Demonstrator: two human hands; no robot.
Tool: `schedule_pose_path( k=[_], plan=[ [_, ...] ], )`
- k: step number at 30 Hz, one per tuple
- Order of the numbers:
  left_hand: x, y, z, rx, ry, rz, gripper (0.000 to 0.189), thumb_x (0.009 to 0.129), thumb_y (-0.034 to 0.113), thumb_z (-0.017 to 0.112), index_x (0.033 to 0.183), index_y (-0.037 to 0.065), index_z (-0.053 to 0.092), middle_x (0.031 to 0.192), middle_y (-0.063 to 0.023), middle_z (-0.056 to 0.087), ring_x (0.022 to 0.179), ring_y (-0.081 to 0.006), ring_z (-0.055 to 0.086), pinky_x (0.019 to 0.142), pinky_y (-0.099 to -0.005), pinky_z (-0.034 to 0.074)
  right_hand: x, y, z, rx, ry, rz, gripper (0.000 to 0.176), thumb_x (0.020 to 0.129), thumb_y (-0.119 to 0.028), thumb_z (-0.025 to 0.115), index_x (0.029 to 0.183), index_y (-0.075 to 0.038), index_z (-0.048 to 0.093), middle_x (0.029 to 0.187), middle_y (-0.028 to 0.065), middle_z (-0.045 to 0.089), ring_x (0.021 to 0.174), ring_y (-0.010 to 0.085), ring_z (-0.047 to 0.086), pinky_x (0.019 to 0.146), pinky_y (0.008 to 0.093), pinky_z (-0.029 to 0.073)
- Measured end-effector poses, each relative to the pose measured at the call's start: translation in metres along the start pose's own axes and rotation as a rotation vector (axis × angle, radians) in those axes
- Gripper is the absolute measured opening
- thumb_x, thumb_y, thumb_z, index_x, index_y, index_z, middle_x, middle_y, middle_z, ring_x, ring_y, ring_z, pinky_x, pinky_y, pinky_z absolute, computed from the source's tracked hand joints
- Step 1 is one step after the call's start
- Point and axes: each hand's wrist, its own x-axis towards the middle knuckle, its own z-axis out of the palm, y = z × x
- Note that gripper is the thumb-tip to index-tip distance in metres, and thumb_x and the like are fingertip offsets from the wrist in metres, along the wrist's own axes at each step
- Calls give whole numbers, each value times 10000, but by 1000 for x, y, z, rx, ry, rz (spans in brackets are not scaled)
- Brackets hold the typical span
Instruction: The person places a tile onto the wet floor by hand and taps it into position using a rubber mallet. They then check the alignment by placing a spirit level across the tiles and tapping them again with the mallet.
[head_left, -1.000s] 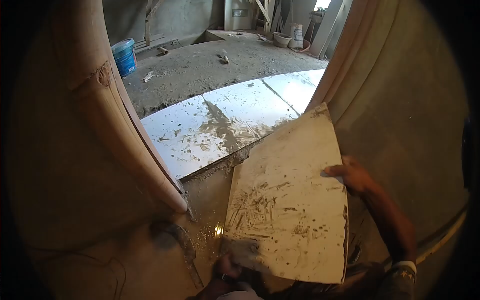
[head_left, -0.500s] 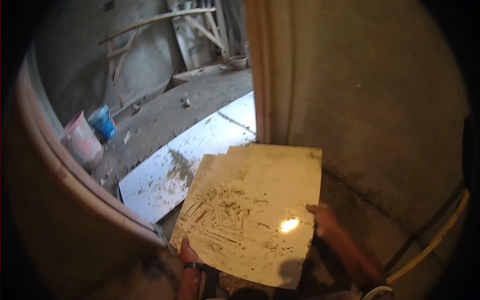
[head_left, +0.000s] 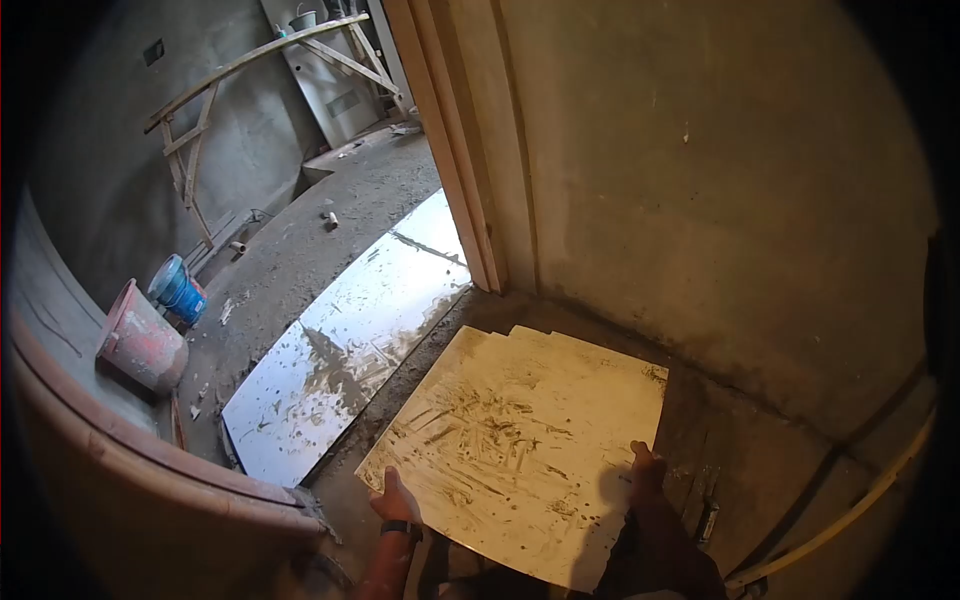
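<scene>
A large cream floor tile, smeared with dried mud and cut in small steps along its far edge, is held in front of me. My left hand grips its left edge near the near corner, thumb on top. On the opposite edge my right hand is closed, with its thumb over the face; the fingers underneath are hidden. Beyond the tile, a strip of white tiles spattered with mud lies across the doorway floor.
A wooden door frame stands ahead beside a plastered wall. Through the doorway are a pinkish bucket, a blue bucket and a wooden trestle. A yellow hose-like strip curves along the right.
My view has turned rightward, so the doorway and buckets sit further left. The held tile appears lower, with floor now showing between its far edge and the wall. Both hands keep their hold.
</scene>
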Motion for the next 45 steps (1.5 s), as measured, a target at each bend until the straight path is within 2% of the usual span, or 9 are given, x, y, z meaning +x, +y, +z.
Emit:
schedule_pose_path(
  k=[7, 22, 24, 28, 31, 33, 37, 40, 45],
  plan=[
    [57, 15, 46, 200, -62, -46, 706, 917, 194, 707, 1393, -158, 323, 1317, -232, 536, 1083, -271, 607, 933, -394, 526, -9, 7, 39, 31, -216, -399, 332, 872, -306, 712, 902, 20, 660, 809, 36, 610, 711, 163, 519, 603, 366, 430],
    [137, -35, 104, 586, 42, 92, 782, 926, 452, 655, 1276, -223, 469, 1217, -329, 621, 1077, -365, 643, 960, -391, 482, 9, -21, 116, 47, 183, 160, 812, 827, -533, 764, 1333, 62, 537, 1301, 131, 554, 1171, 236, 504, 999, 409, 422],
    [156, -54, 94, 552, 2, 71, 794, 928, 453, 653, 1292, -224, 456, 1235, -336, 610, 1087, -367, 641, 965, -387, 481, 16, -11, 121, 78, 240, 67, 582, 856, -532, 742, 626, -170, 349, 574, -54, 264, 508, 120, 236, 467, 341, 223],
    [159, -49, 96, 587, -61, 14, 830, 936, 464, 641, 1336, -227, 416, 1280, -346, 577, 1103, -362, 638, 978, -388, 484, 27, -8, 123, 91, 260, 19, 556, 850, -539, 749, 642, -139, 422, 597, -35, 335, 536, 126, 311, 489, 355, 286],
    [143, -27, 107, 553, -93, -13, 846, 942, 466, 636, 1358, -227, 388, 1293, -346, 566, 1107, -353, 637, 983, -391, 486, 20, -16, 122, 161, 135, 42, 540, 843, -545, 752, 705, -83, 509, 672, 0, 425, 623, 148, 405, 562, 389, 368],
    [130, -18, 116, 541, -69, -42, 845, 944, 465, 635, 1361, -226, 382, 1289, -340, 569, 1099, -345, 640, 968, -392, 494, 13, -28, 126, 52, 197, 94, 831, 853, -511, 754, 1365, 93, 502, 1346, 168, 542, 1225, 250, 489, 1058, 444, 390],
    [148, -43, 108, 441, -1, -15, 843, 950, 456, 634, 1375, -219, 361, 1284, -326, 573, 1077, -323, 647, 926, -399, 519, 25, -24, 121, 112, 73, 163, 936, 837, -535, 756, 1430, 109, 425, 1494, 215, 432, 1332, 292, 421, 1109, 440, 337],
    [140, -31, 110, 441, -51, -59, 845, 948, 457, 636, 1381, -214, 360, 1287, -320, 571, 1074, -317, 646, 912, -400, 525, 28, -22, 126, -5, 227, 140, 685, 839, -522, 761, 1145, 72, 611, 989, 90, 538, 903, 187, 458, 811, 392, 464],
    [152, -45, 103, 448, -49, -32, 846, 940, 456, 646, 1383, -208, 367, 1292, -321, 569, 1086, -322, 642, 926, -398, 518, 46, 5, 120, 128, 158, 37, 544, 841, -498, 765, 1017, 4, 648, 873, 34, 483, 815, 163, 425, 746, 371, 447]
  ],
)
